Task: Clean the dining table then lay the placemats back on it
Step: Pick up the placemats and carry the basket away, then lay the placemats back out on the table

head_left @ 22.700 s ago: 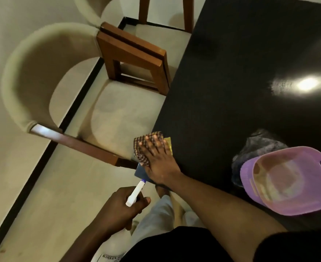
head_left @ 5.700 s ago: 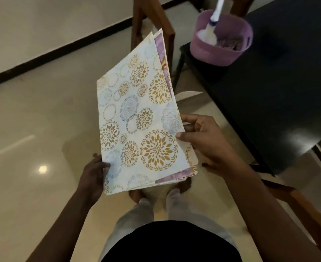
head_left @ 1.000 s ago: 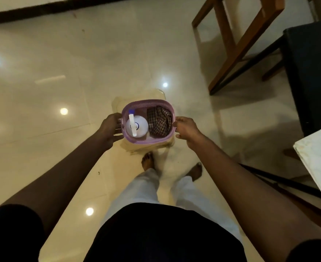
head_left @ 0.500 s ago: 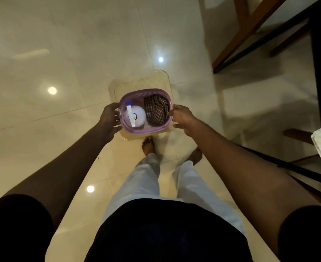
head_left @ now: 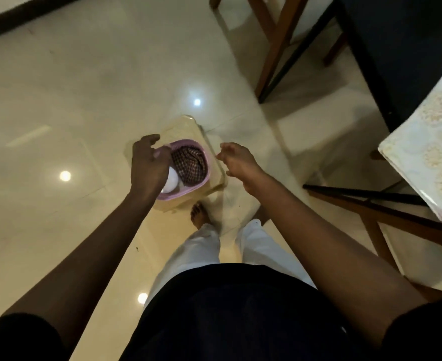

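Note:
A purple basket (head_left: 206, 162) stands on a low beige stool (head_left: 188, 126) on the floor. It holds a checked cloth (head_left: 191, 165) and a white spray bottle (head_left: 171, 181). My left hand (head_left: 148, 165) hovers over the basket's left side with loose fingers, hiding part of the bottle. My right hand (head_left: 236, 161) is just right of the basket, apart from it and holding nothing. A stack of patterned placemats (head_left: 428, 152) lies at the corner of the dark dining table (head_left: 402, 43) at the right.
Wooden chair legs (head_left: 277, 43) stand at the top centre beside the table. Another chair frame (head_left: 376, 207) sits low at the right under the placemats. Glossy pale floor tiles (head_left: 58, 100) spread to the left. My feet are just below the stool.
Both hands have let go of the basket, which now rests on the stool. The left hand has lifted over it and the right has drawn away to the right.

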